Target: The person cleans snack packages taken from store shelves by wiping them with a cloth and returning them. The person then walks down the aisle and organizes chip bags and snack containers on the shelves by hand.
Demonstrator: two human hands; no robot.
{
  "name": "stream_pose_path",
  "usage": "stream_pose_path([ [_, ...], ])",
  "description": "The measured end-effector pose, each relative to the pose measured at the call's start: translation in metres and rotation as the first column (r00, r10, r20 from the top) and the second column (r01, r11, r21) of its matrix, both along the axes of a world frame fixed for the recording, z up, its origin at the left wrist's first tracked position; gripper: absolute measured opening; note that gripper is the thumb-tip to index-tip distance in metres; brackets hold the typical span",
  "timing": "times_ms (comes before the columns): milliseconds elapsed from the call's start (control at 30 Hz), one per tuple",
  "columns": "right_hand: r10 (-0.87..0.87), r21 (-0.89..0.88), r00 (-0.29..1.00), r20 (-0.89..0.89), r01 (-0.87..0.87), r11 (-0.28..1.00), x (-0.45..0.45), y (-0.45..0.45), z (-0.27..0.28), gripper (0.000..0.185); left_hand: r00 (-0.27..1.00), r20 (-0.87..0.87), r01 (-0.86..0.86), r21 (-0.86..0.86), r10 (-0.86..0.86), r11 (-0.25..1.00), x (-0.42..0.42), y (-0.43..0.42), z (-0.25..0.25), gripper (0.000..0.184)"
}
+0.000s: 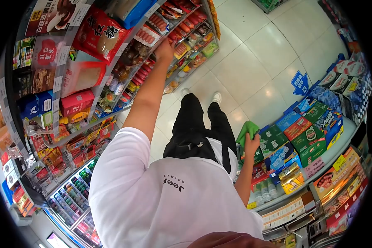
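My left arm stretches out to the shelf on the left. There my left hand [164, 50] is among packaged sausages, close to a white-backed pack of sausages [146, 36]. Its fingers are too small and partly hidden to show whether they grip anything. Low on the right side, my right hand [251, 144] is closed around a green cloth [247, 131], which bunches up above the fingers. That hand is beside the stacked green boxes [273, 139] at the counter edge.
Shelves on the left carry a red bag of brown sugar [100, 35] and many snack packets. Boxed goods [310, 138] are stacked on the right-hand counter, near a blue sign [300, 83]. Pale floor tiles [256, 53] run between shelf and counter.
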State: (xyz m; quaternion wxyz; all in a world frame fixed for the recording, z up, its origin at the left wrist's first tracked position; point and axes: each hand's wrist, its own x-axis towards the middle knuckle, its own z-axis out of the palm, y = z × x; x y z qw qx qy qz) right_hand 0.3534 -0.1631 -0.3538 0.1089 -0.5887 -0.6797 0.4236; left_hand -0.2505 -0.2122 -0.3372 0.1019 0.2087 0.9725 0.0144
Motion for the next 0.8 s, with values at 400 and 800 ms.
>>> stream_pose_path([
  [400,0.058,0.082,0.998,0.021,-0.059,0.995,-0.006,0.051,0.006,0.033,0.95,-0.254,0.277,0.414,-0.182,0.867,0.097,-0.032,0.036,0.071],
  [800,0.362,0.244,0.931,0.046,-0.362,0.9,-0.099,0.23,0.109,0.029,0.472,0.771,0.639,0.035,-0.428,0.768,0.213,-0.185,-0.161,0.03],
])
